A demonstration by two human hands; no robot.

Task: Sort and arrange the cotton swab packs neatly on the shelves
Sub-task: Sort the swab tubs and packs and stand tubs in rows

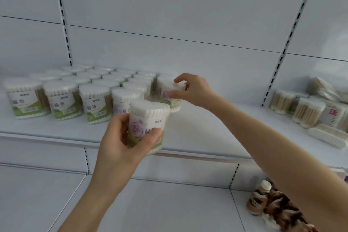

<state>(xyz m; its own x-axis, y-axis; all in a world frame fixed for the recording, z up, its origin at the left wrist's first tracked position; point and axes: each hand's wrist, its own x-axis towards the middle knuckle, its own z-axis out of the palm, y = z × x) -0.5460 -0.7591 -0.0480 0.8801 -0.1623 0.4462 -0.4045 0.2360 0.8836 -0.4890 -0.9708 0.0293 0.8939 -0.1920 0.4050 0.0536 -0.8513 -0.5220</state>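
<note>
Several cotton swab packs (pixel 62 98) with green labels stand in neat rows on the left of the white shelf (pixel 216 124). My left hand (pixel 122 145) grips a purple-flowered swab pack (pixel 148 118) in front of the shelf edge, upright. My right hand (pixel 192 89) pinches the top of another purple-label pack (pixel 167 90) standing at the right end of the rows. One more purple-label pack (pixel 122 100) stands at the front of the rows, beside the green ones.
A loose heap of wooden-stick swab packs (pixel 308 109) lies at the shelf's right end, with a flat white pack (pixel 327 137) near the edge. On the lower shelf at right stand a brown bottle (pixel 259 199) and a patterned item (pixel 282 211).
</note>
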